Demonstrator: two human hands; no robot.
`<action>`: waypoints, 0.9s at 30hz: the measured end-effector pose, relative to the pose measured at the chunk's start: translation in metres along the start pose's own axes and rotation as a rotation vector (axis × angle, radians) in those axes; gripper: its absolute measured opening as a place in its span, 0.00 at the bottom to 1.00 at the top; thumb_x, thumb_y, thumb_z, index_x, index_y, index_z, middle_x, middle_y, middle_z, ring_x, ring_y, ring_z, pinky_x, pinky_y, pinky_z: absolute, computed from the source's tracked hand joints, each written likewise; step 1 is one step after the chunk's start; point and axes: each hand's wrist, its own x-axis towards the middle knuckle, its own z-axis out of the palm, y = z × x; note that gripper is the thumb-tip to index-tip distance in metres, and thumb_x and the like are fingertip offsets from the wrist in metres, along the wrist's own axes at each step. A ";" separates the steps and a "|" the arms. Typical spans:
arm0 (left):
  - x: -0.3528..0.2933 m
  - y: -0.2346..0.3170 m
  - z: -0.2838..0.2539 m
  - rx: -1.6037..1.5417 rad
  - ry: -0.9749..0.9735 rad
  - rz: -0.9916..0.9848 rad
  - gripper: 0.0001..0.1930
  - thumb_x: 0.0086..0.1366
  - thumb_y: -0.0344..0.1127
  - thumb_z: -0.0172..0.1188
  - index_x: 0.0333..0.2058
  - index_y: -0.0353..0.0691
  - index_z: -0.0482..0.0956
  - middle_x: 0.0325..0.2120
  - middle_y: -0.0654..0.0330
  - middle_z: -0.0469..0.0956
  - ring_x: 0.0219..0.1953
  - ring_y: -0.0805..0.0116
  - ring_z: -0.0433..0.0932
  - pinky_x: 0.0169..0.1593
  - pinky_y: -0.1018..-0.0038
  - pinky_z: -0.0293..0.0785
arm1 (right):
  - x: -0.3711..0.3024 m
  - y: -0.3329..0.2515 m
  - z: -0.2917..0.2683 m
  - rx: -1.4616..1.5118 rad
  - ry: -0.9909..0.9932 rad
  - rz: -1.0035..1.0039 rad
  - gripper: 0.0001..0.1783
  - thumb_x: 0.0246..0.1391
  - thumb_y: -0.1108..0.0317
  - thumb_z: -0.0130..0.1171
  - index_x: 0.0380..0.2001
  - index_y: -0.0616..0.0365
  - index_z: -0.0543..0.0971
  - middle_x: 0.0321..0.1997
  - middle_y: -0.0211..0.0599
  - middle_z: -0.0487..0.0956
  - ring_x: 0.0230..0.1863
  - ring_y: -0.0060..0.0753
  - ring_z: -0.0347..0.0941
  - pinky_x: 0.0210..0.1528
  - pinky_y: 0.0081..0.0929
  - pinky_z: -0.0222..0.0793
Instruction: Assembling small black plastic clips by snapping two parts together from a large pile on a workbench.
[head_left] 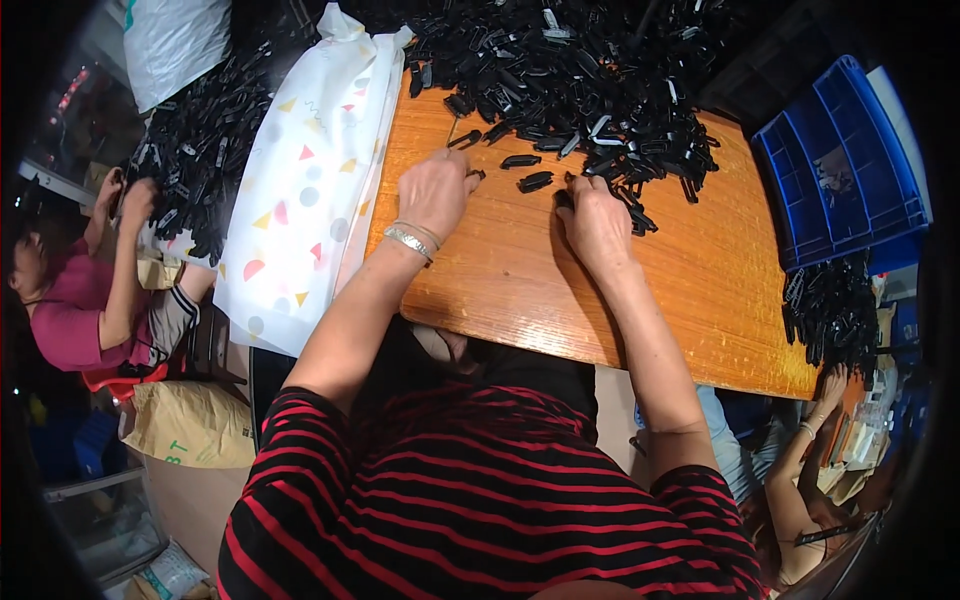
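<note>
My left hand (432, 195), with a silver bracelet at its wrist, hovers over the left part of the wooden table (520, 275). Its thumb and fingers are pinched on a small black plastic part (479, 174), mostly hidden by them. Closer to the pile, my right hand (600, 222) has its fingers curled round another small black part, of which only a dark bit shows. Two loose black parts (535, 181) lie between the hands. Just beyond spreads a big heap of the same black pieces (560, 85).
A white patterned plastic sheet (300, 190) covers the table's left side. On the right stands a blue plastic crate (845, 165). Co-workers sit at both sides: one in a pink top (75, 315) at left, another's arm (800, 465) at right, each by more black parts.
</note>
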 end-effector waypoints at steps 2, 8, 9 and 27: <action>-0.005 0.008 -0.004 -0.008 -0.032 0.004 0.11 0.57 0.39 0.65 0.30 0.36 0.79 0.30 0.49 0.79 0.33 0.51 0.79 0.33 0.61 0.73 | -0.005 0.003 -0.001 0.013 -0.007 -0.032 0.19 0.44 0.69 0.66 0.41 0.64 0.76 0.42 0.54 0.75 0.36 0.57 0.77 0.36 0.44 0.75; -0.018 0.017 0.007 -0.061 -0.015 0.016 0.12 0.57 0.38 0.65 0.29 0.34 0.77 0.28 0.48 0.79 0.31 0.50 0.79 0.32 0.60 0.73 | -0.022 -0.016 -0.017 0.191 0.115 0.038 0.17 0.47 0.69 0.65 0.41 0.65 0.77 0.40 0.52 0.76 0.36 0.54 0.78 0.36 0.41 0.75; -0.020 0.018 0.007 -0.075 0.001 0.020 0.12 0.59 0.38 0.64 0.31 0.34 0.78 0.28 0.48 0.79 0.30 0.50 0.79 0.32 0.60 0.73 | -0.027 -0.016 -0.009 0.238 0.155 -0.027 0.17 0.50 0.69 0.63 0.42 0.66 0.77 0.38 0.51 0.77 0.36 0.54 0.77 0.36 0.40 0.75; 0.005 0.061 0.026 -0.302 -0.071 -0.024 0.15 0.61 0.44 0.60 0.45 0.45 0.79 0.31 0.52 0.80 0.33 0.51 0.79 0.37 0.61 0.75 | -0.075 -0.014 0.031 1.145 0.216 0.189 0.10 0.58 0.75 0.59 0.42 0.66 0.77 0.30 0.26 0.76 0.28 0.13 0.68 0.32 0.14 0.66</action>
